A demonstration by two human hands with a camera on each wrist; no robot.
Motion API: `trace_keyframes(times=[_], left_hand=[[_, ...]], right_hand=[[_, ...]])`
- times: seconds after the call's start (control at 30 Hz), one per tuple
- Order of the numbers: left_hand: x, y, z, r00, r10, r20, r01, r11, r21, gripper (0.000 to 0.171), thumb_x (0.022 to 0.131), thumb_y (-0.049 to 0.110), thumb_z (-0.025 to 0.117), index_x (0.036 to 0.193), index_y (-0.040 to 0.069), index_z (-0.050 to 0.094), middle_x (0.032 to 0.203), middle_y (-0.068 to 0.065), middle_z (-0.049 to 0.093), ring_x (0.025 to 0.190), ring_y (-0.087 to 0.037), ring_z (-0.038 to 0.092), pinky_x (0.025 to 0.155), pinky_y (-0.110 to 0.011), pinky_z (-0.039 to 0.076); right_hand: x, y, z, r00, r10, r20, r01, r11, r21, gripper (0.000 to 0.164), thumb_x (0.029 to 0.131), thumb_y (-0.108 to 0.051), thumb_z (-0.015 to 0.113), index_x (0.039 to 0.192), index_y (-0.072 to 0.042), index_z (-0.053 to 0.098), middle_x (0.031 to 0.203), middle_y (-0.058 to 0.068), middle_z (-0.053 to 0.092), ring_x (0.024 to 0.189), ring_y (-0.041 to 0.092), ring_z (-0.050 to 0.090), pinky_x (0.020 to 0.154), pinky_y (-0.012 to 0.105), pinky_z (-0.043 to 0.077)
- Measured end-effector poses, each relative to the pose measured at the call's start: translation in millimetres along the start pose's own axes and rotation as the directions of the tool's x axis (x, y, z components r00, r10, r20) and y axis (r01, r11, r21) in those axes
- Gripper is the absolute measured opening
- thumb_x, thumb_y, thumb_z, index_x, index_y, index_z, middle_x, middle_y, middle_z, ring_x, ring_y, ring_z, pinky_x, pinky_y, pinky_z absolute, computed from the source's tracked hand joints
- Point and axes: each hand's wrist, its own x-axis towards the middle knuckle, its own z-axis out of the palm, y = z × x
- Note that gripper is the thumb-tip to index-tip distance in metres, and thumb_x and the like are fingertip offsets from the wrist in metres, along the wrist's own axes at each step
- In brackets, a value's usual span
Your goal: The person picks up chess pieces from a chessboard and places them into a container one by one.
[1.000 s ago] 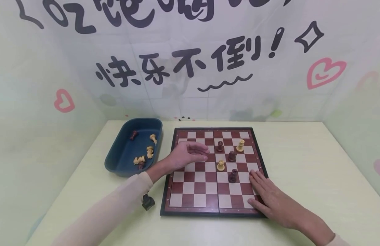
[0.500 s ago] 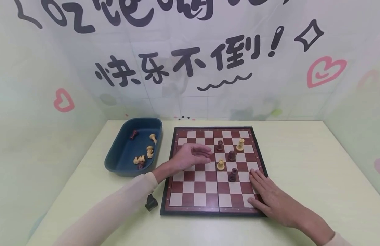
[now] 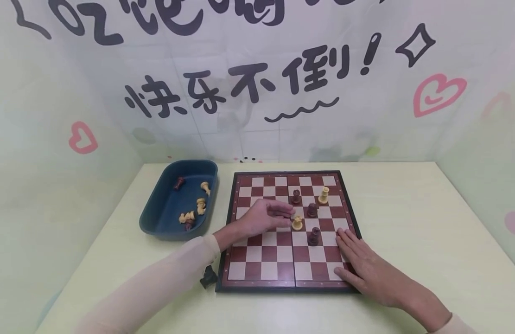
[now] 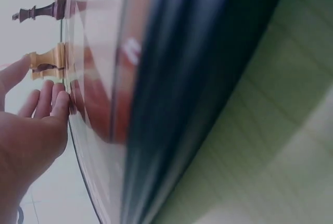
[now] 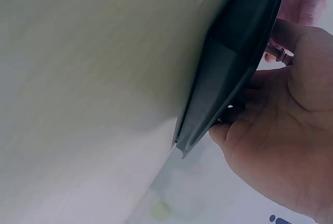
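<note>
A chessboard [image 3: 257, 269] lies on the table. My left hand [image 3: 263, 218] is over its middle, thumb and fingers reaching beside a small cream chess piece [image 3: 297, 223] with a crown-like top. In the left wrist view, the thumb is by the upper end of the cream piece [image 4: 48, 60] and the fingers lie near its base; no grip shows. My right hand [image 3: 371, 273] rests with straight fingers on the board's right edge. Close to it stands a tall dark chess piece [image 3: 313, 236], upright. Two more dark pieces, one a dark chess piece [image 3: 312, 210], stand behind.
Another cream chess piece [image 3: 323, 195] stands at the board's far right. Left of the board is a blue tray [image 3: 146, 222] with several cream and dark pieces lying in it. A printed cloth [image 3: 257, 134] hangs behind the table. A black object [image 3: 208, 277] shows below the left wrist.
My left hand has moved right and slightly nearer, bringing its fingertips up to the small cream chess piece. The right hand stays on the board's edge. The pieces keep their places.
</note>
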Motion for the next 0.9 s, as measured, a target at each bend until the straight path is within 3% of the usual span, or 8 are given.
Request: trace_keyframes(times=[0.07,0.3,0.47,0.7,0.9], left_hand=[[-0.6,1.6,1.3,1.0,-0.025,0.0,0.025,1.0,-0.001,0.038,0.088,0.005,0.08,0.125,0.0,0.069,0.118,-0.007,0.072,0.108,-0.02,0.068,0.091,-0.029,0.054],[-2.9,8.5,16.4,0.994,-0.106,-0.034,0.105,0.994,-0.033,0.041,0.085,0.004,0.082,0.124,0.002,0.07,0.109,-0.004,0.073,0.1,-0.018,0.069,0.086,-0.029,0.056],[-0.7,5.5,27.0,0.993,-0.059,-0.102,0.061,0.998,0.017,0.034,0.085,0.0,0.081,0.118,0.0,0.073,0.11,-0.005,0.073,0.098,-0.017,0.069,0.084,-0.026,0.056],[0.9,1.0,35.8,0.99,-0.046,-0.131,0.051,0.998,0.037,0.026,0.087,-0.001,0.078,0.112,0.001,0.076,0.108,-0.005,0.072,0.092,-0.016,0.071,0.08,-0.026,0.057],[4.0,0.1,37.8,0.989,-0.026,-0.143,0.031,0.999,0.037,0.024,0.088,-0.001,0.078,0.112,0.001,0.076,0.106,-0.005,0.073,0.093,-0.015,0.072,0.08,-0.025,0.057]], right_hand=[[0,0,0,1.0,-0.004,-0.001,0.004,1.0,-0.001,0.075,0.106,-0.05,0.05,0.156,0.004,0.033,0.166,0.016,0.02,0.152,0.037,0.014,0.118,0.027,0.007],[1,0,1,1.0,-0.021,-0.005,0.021,1.0,-0.005,0.074,0.106,-0.048,0.049,0.155,0.005,0.033,0.166,0.017,0.02,0.152,0.038,0.014,0.119,0.028,0.007],[1,0,0,0.999,-0.026,-0.018,0.026,1.0,-0.011,0.073,0.106,-0.047,0.05,0.155,0.005,0.034,0.166,0.017,0.02,0.151,0.038,0.015,0.116,0.024,0.003],[0,1,1,1.0,-0.012,-0.009,0.012,1.0,-0.007,0.075,0.106,-0.05,0.049,0.155,0.005,0.034,0.165,0.018,0.022,0.151,0.039,0.016,0.118,0.047,0.021],[0,1,0,1.0,0.003,-0.006,-0.003,1.0,0.006,0.076,0.105,-0.051,0.049,0.156,0.003,0.032,0.167,0.015,0.019,0.152,0.036,0.013,0.12,0.04,0.015]])
